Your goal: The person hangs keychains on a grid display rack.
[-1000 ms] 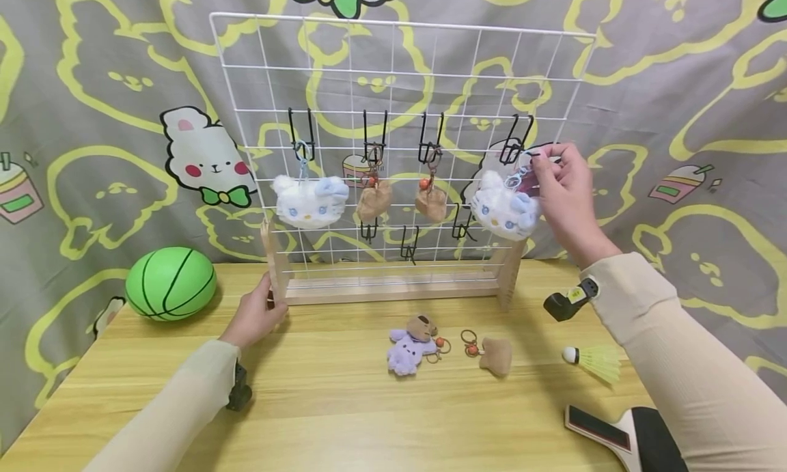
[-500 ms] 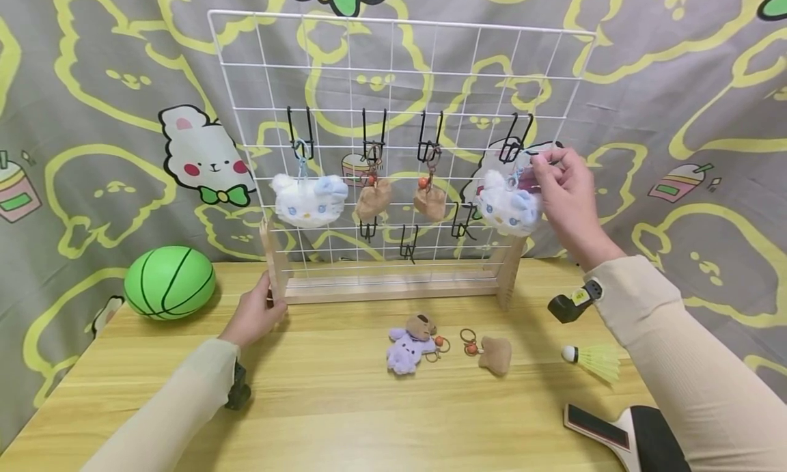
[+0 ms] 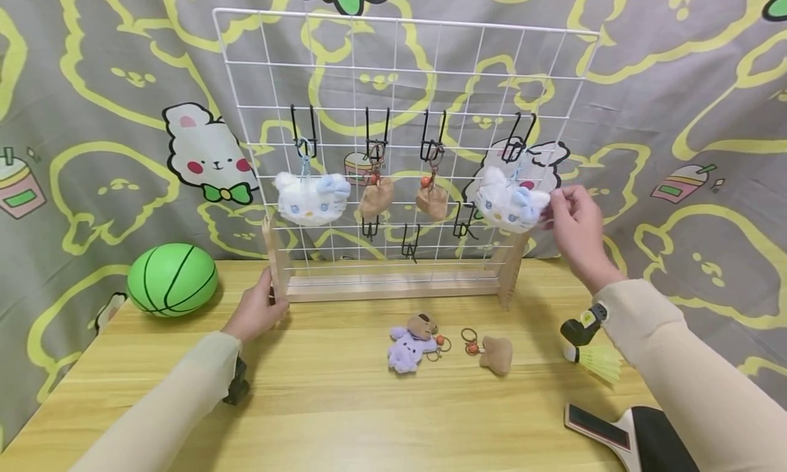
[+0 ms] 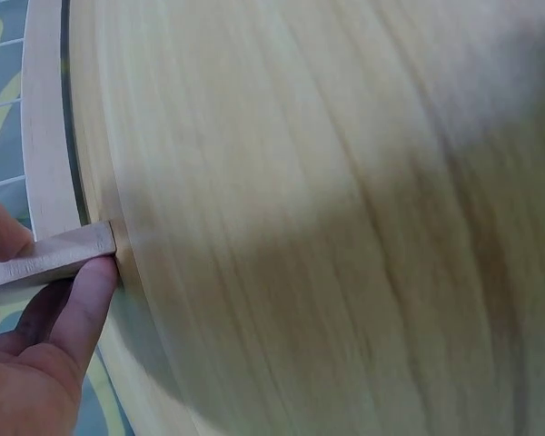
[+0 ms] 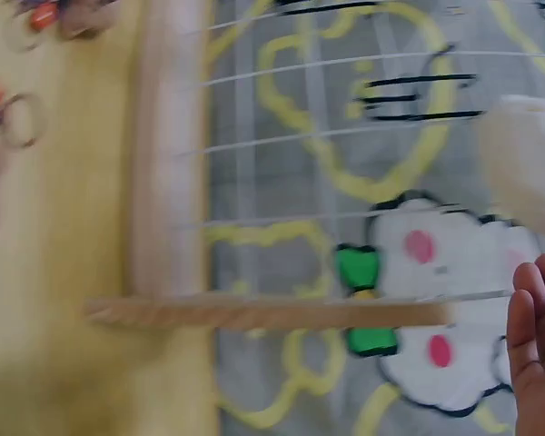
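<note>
A: Your hands are well apart; your left hand (image 3: 255, 311) clamps the wooden upright (image 3: 277, 260) at the left end of the white wire rack (image 3: 393, 20); the left wrist view shows your thumb and fingers on opposite faces of the wood.

B: Your right hand (image 3: 581, 229) has its fingers loosely extended at the edge of the white cat plush (image 3: 510, 202); the right wrist view is blurred, so I cannot tell you whether they touch it.

A: That plush is at the rack's right side, just below the black hook (image 3: 515, 149), its pale blue strap running up toward it; it tilts, bow side lower.

B: The second cat plush (image 3: 312, 200) hangs at the left of that row; between the two you have a pair of brown charms (image 3: 376, 199).

A: On the surface (image 3: 369, 417) before you lie a lilac charm (image 3: 406, 352) and, just beside it, a brown plush charm (image 3: 496, 354).

B: A green ball (image 3: 172, 281) sits beyond your left forearm; a shuttlecock (image 3: 599, 364) and a paddle (image 3: 660, 438) lie to your right, your sleeve partly covering the paddle.
</note>
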### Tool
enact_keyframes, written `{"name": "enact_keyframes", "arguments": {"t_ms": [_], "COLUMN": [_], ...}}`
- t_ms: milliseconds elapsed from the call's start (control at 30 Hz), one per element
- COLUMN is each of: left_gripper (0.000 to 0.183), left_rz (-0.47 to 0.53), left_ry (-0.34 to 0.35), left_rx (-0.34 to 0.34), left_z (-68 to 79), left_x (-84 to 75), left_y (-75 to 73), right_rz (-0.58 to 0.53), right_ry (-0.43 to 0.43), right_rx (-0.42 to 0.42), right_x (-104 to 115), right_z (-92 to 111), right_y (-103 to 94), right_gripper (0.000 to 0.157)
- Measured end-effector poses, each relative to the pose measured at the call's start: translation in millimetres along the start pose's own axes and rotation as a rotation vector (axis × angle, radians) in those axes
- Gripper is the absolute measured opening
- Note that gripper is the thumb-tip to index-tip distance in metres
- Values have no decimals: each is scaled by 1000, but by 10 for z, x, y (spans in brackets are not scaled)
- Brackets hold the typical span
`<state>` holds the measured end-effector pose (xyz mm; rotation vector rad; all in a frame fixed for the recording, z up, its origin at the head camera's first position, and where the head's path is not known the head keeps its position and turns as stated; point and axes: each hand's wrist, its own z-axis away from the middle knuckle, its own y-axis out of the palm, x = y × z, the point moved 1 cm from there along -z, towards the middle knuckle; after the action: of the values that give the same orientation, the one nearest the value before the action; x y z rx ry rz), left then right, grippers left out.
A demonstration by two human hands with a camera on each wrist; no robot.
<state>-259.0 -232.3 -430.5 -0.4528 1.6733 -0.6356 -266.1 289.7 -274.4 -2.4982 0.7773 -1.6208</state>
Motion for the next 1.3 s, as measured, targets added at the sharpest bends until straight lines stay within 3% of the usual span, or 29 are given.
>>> {"name": "enact_keyframes", "arguments": {"t_ms": [133,233,433,667,867,1133,1300], "left_gripper": [75,74,72,77,78,75,75], "left_rz": [-7,-10,-3,-9,19,55,68], "left_ry": [6,5,-8,-29,-60,-73,-75], "left_rx": [10,19,50,52,69,92,86], "left_z": [-5,-10,-31,-26,-34,-55,-55], "left_x": [2,2,5,-14,-18,20,33], "left_y": [-15,-19,-22,-61,-93,-95,-114], "right_rz": [114,185,231,255,266,414,427], "right_ry": [15,-19,-107,-141,-132,-230,-227], "right_rx": [77,140,305,639,913,952,964], "right_x": [-244,-421,-663,-789,-866,-864,-841], "right_z": [207,413,770,995,1114,1168,1154], "right_y": [72,188,426,714,941,1082,1112], "right_gripper": [25,31,23,13,22,28,26]}}
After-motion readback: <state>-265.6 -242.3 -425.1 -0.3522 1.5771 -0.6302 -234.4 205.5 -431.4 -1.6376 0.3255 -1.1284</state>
